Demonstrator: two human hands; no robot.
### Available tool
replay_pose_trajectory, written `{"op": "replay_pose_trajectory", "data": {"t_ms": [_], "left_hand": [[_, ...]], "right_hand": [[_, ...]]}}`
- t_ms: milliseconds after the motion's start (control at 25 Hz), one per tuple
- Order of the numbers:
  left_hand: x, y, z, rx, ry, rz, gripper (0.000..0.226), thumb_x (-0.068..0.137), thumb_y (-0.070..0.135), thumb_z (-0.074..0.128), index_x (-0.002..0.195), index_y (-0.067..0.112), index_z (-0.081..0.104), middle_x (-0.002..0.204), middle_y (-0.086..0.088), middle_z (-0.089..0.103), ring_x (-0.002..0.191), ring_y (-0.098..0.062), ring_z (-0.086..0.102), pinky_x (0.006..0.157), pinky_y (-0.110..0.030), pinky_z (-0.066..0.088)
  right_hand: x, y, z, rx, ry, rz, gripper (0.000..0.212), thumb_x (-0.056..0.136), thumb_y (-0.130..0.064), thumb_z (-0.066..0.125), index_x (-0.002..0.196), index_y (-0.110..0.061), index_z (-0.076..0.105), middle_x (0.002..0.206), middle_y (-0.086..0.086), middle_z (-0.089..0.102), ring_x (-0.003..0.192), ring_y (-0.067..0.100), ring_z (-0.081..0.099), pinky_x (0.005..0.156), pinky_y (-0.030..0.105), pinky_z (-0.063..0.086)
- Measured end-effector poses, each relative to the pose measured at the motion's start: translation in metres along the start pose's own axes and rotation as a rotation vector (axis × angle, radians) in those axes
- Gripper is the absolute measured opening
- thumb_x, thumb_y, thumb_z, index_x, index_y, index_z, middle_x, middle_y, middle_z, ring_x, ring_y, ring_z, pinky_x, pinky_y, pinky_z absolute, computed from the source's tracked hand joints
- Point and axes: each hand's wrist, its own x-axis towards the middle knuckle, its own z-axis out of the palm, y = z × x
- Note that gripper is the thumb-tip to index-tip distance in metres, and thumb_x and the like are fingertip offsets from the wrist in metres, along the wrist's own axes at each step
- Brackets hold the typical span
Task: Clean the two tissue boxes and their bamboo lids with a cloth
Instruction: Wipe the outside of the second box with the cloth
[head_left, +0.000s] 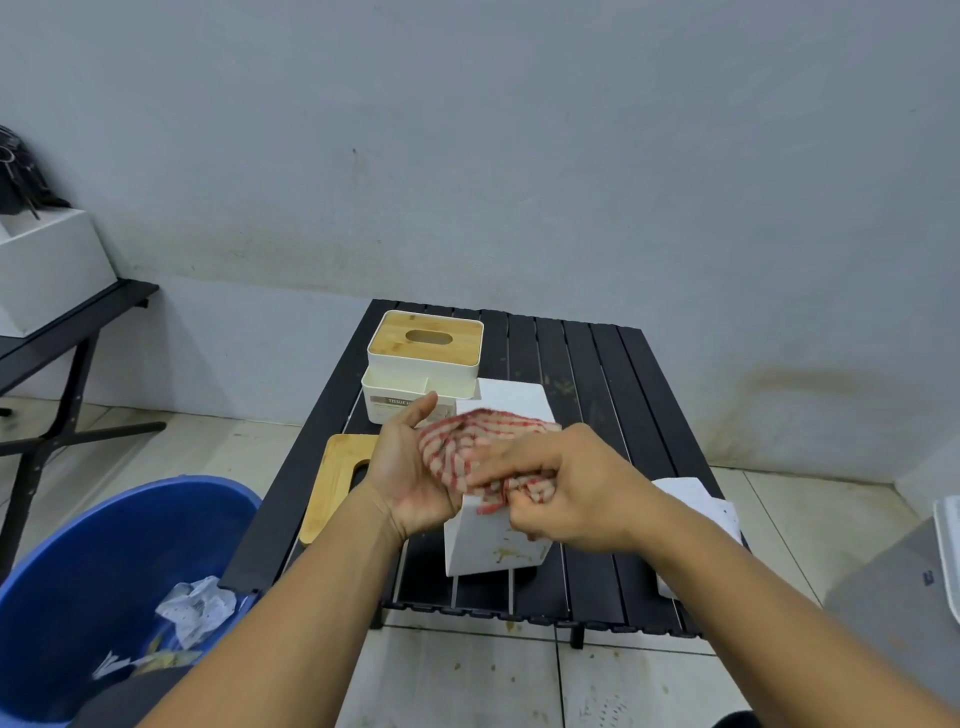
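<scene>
While the right hand (558, 488) bunches a red-and-white striped cloth (478, 452) in curled fingers, pressing it against the top edge of a white tissue box (493, 540), the left hand (410, 467) stands flat and unclenched against the box's left side, thumb up, steadying it. Both forearms reach in from the bottom of the view, wrists level, elbows low. The box stands near the front of a black slatted table (597, 374), its lid off; brownish smears show on its front face, low down. To wipe well, the cloth probably needs to travel down over those smears with firm pressure while the left palm keeps the box from sliding. A bamboo lid (337, 478) lies flat just left of the left wrist. Farther back, the second tissue box (423, 364) sits with its bamboo lid on. Whether the cloth is damp cannot be told. A blue bin (104, 571) holding crumpled paper stands at lower left.
</scene>
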Motion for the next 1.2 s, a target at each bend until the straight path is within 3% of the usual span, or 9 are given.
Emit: {"op": "replay_pose_trajectory", "data": {"t_ms": [160,240,400,520,640,800,1000,1120,1200], "left_hand": [[-0.004,-0.005,0.007,0.018,0.005,-0.018,0.059,0.104,0.043,0.035,0.14,0.004,0.06,0.139,-0.024,0.063,0.122,-0.042,0.065,0.113,-0.053,0.041],[-0.006,0.0,0.006,0.133,0.037,0.002,0.052,0.1,0.028,0.041,0.142,0.002,0.058,0.142,-0.021,0.062,0.129,-0.04,0.06,0.116,-0.055,0.039],[-0.039,0.027,0.009,0.944,0.161,0.066,0.052,0.096,-0.005,0.04,0.129,0.023,0.069,0.121,0.005,0.076,0.11,-0.024,0.071,0.097,-0.044,0.059],[-0.057,0.027,0.009,1.554,-0.079,-0.145,0.048,0.097,0.002,0.059,0.128,0.039,0.067,0.117,0.026,0.072,0.111,-0.003,0.068,0.091,-0.021,0.056],[-0.05,0.015,0.004,1.724,-0.137,-0.233,0.027,0.099,0.021,0.067,0.121,0.036,0.073,0.113,0.027,0.074,0.107,0.004,0.068,0.099,-0.022,0.052],[-0.051,0.015,0.01,1.703,-0.073,-0.16,0.03,0.102,0.026,0.064,0.078,0.041,0.075,0.075,0.026,0.071,0.073,0.002,0.062,0.077,-0.016,0.048],[-0.046,0.016,0.019,1.077,0.018,0.131,0.028,0.108,0.016,0.048,0.13,0.015,0.066,0.121,-0.003,0.076,0.106,-0.019,0.075,0.083,-0.03,0.062],[-0.034,0.012,0.028,0.601,0.114,0.177,0.031,0.109,0.02,0.043,0.13,0.007,0.063,0.121,-0.016,0.075,0.099,-0.031,0.077,0.075,-0.041,0.066],[-0.027,0.01,0.028,0.525,0.17,0.171,0.034,0.111,0.022,0.039,0.126,0.004,0.064,0.118,-0.019,0.075,0.092,-0.033,0.078,0.075,-0.046,0.065]], "right_hand": [[-0.029,-0.003,-0.008,0.336,0.083,0.076,0.032,0.075,0.004,0.06,0.088,-0.014,0.084,0.093,-0.004,0.08,0.074,0.002,0.073,0.067,0.026,0.061],[-0.037,0.004,-0.017,0.665,0.341,0.054,0.029,0.077,0.005,0.056,0.085,-0.009,0.08,0.073,0.005,0.075,0.053,0.014,0.067,0.049,0.028,0.056],[-0.044,0.046,-0.044,1.266,0.903,0.18,0.029,0.091,0.0,0.045,0.086,-0.012,0.071,0.088,0.008,0.072,0.079,0.021,0.071,0.071,0.034,0.055],[-0.04,0.063,-0.045,1.359,0.992,0.294,0.021,0.089,-0.011,0.052,0.097,-0.013,0.071,0.101,0.009,0.073,0.096,0.025,0.071,0.082,0.038,0.055],[-0.035,0.064,-0.039,1.362,0.966,0.32,0.029,0.088,-0.015,0.055,0.112,-0.009,0.07,0.111,0.013,0.072,0.102,0.027,0.072,0.084,0.039,0.057],[-0.036,0.06,-0.036,1.359,0.963,0.373,0.045,0.09,-0.017,0.055,0.133,-0.004,0.063,0.125,0.015,0.07,0.114,0.031,0.068,0.086,0.04,0.057],[-0.036,0.053,-0.038,1.388,0.965,0.37,0.045,0.09,-0.018,0.054,0.133,-0.006,0.065,0.12,0.013,0.072,0.117,0.031,0.068,0.093,0.042,0.055],[-0.035,0.049,-0.035,1.423,0.956,0.351,0.047,0.091,-0.021,0.054,0.135,-0.006,0.063,0.122,0.011,0.072,0.122,0.03,0.066,0.097,0.042,0.053],[-0.034,0.046,-0.031,1.429,0.925,0.344,0.047,0.093,-0.022,0.053,0.135,-0.003,0.062,0.128,0.014,0.07,0.123,0.031,0.065,0.098,0.041,0.053]]}}
